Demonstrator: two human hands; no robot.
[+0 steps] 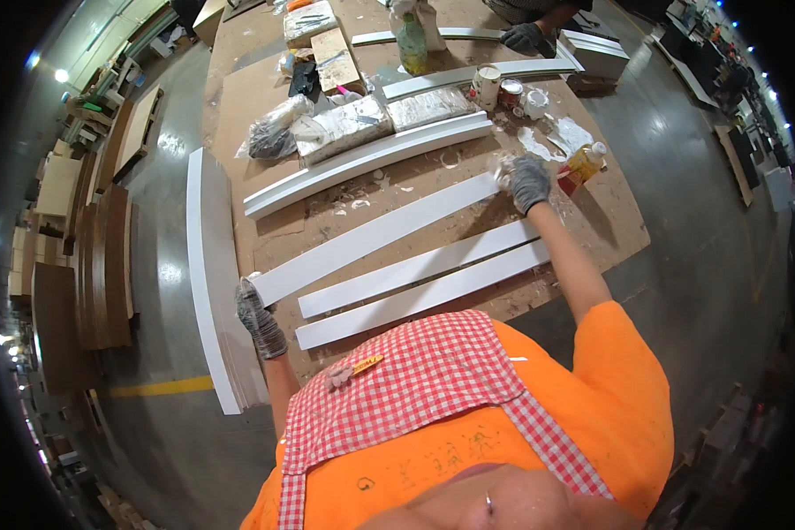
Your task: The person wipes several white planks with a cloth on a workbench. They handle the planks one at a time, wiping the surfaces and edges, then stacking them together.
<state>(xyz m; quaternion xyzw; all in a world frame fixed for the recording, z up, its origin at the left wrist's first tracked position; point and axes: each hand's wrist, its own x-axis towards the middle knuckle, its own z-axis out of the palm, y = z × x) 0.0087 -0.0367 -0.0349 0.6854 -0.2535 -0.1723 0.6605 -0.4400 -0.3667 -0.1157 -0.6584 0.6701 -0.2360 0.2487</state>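
A long white strip [375, 237] lies slantwise over the brown worktable, its left end nearer me. My left hand [261, 320], in a grey knitted glove, closes on that end at the table's left edge. My right hand [528, 183], gloved the same way, is at the strip's far right end. Its fingers are closed on a crumpled, whitish rag [504, 171] pressed to the strip. Two more white strips, an upper one [415, 268] and a lower one [424, 296], lie side by side closer to me. Their right ends run under or beside my right forearm.
Beyond lies a white grooved profile [371, 165] before wrapped bundles [343, 130]. A bottle of amber liquid [583, 168], cans [486, 87] and a green bottle [411, 44] stand farther right. A white stack [216, 283] flanks the table's left. A co-worker's gloved hand [523, 37] rests opposite.
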